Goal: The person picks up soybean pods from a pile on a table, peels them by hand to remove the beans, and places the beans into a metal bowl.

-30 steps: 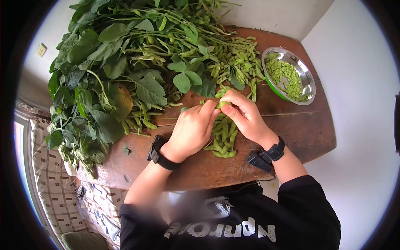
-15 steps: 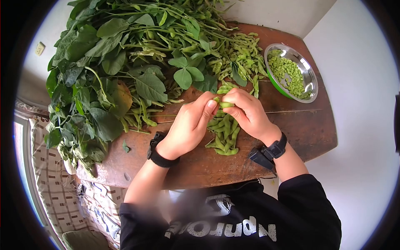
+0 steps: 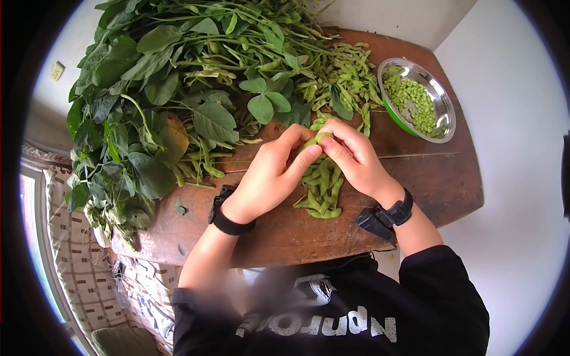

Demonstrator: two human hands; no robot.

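Near the middle of the table, my left hand (image 3: 274,169) and my right hand (image 3: 356,159) meet over a green soybean pod (image 3: 320,138). Thumbs and fingers of both hands pinch this pod from either side, partly hiding it. Right below my fingers lies a small heap of plump soybean pods (image 3: 323,190) on the wood. A steel bowl (image 3: 449,107) with a green outside stands to the right of my right hand, and shelled green beans (image 3: 415,104) cover part of its bottom.
Leafy soybean plants (image 3: 160,101) are piled across the left and back of the wooden table (image 3: 415,178). More pods (image 3: 350,68) lie in a heap between the plants and the bowl. White walls stand behind and to the right.
My thumbs have shifted on the pod, with the left thumb now stretched along it and the right thumb pressed on its end. The pods and bowl stay in place.
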